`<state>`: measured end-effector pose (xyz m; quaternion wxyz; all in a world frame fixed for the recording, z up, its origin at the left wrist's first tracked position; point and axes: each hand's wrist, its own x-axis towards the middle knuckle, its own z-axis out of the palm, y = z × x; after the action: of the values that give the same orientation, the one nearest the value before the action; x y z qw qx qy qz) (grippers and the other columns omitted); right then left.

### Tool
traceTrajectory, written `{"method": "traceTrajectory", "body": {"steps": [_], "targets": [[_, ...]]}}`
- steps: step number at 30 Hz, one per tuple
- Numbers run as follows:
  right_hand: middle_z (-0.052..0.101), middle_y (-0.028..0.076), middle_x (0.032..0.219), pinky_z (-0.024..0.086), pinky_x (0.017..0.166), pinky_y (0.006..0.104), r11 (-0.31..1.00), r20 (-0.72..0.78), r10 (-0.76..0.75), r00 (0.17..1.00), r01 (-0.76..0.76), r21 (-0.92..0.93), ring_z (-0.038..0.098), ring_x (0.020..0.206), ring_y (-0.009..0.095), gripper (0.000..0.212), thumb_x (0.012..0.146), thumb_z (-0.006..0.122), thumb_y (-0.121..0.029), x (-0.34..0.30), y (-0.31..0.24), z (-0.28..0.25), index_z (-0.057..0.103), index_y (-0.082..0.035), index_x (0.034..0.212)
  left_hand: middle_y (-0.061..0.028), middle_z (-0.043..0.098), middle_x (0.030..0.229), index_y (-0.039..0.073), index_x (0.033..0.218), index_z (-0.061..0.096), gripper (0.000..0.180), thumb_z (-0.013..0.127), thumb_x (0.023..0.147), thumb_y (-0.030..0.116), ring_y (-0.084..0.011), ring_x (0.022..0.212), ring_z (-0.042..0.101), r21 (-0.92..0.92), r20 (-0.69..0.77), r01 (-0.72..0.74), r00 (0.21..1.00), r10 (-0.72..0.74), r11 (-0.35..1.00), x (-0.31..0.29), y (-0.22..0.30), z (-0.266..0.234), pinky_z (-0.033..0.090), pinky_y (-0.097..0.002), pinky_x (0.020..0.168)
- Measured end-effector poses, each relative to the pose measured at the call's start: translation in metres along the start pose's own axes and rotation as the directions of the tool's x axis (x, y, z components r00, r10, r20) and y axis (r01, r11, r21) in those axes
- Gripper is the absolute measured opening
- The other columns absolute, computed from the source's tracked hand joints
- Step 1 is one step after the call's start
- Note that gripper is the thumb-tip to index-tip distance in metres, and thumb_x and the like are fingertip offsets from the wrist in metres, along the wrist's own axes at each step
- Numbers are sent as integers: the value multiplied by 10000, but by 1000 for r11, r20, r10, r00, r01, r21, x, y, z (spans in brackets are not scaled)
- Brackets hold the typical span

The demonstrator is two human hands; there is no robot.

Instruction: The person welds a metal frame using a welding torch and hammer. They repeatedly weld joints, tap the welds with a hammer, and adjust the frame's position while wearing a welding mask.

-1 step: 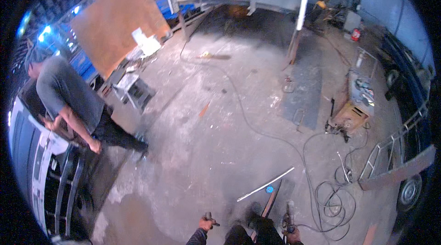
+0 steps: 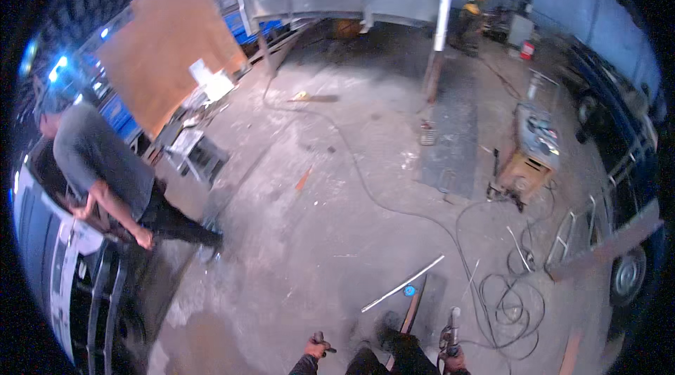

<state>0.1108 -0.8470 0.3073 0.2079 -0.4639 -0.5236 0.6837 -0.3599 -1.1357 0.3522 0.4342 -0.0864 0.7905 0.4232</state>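
Through the head view, the only one I have, the whole scene sits a little further left than a moment ago, so I judge that the head has turned slightly right. The clearest change is at the right hand [image 2: 455, 361]: it has shifted a touch outward, and the tool [image 2: 448, 338] in it stands out more plainly against the floor, its pale tip pointing away from the legs. A thin light rod [image 2: 472, 276] now shows beyond that tip; I cannot tell whether the tool grips it or it lies behind. The right fingers are wrapped around the tool's handle, and a cable [image 2: 511, 313] leads off beside it into loose loops on the floor.

The left hand [image 2: 315, 349] is almost where it was, fingers curled around a small dark object [image 2: 322, 338] that I cannot identify. In practical terms, I read both hands as occupied, with only the right one's hold noticeably repositioned.

Between the hands, near the shoes [image 2: 387, 324], a brown strip [image 2: 415, 305] lies with a blue disc [image 2: 410, 291] by its far end and a pale bar [image 2: 402, 284] slanting just beyond. Neither hand touches these. At far left, a co-worker [image 2: 105, 157] leans at a vehicle [image 2: 62, 269], stance essentially unchanged.
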Motion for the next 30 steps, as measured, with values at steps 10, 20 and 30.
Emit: {"method": "traceTrajectory", "body": {"steps": [10,20,30], "targets": [[670,119,889,497,550,349,934,-741,184,646,-350,-74,621,646,191,787,783,824,-134,-200,-106,-48,446,10,1458,-101,612,671,61,880,631,172,770,806,131,-247,531,599,410,403,-266,911,88,873,-6,-46,-65,471,-411,480],[665,191,1104,518,586,336,990,-926,140,351,-82,118,641,711,195,854,807,839,-258,-333,-211,-112,423,99,1462,-128,631,826,28,1035,597,323,778,789,134,-266,673,618,613,513,-340,858,-33,713,-53,22,24,498,-409,580],[604,55,760,489,529,311,903,-928,41,370,384,193,592,571,156,367,924,708,-132,-390,-250,-261,521,-15,1218,-155,649,980,-5,1190,563,494,786,773,137,-285,814,638,682,588,-474,808,-32,557,-117,48,247,525,-407,680]]}}
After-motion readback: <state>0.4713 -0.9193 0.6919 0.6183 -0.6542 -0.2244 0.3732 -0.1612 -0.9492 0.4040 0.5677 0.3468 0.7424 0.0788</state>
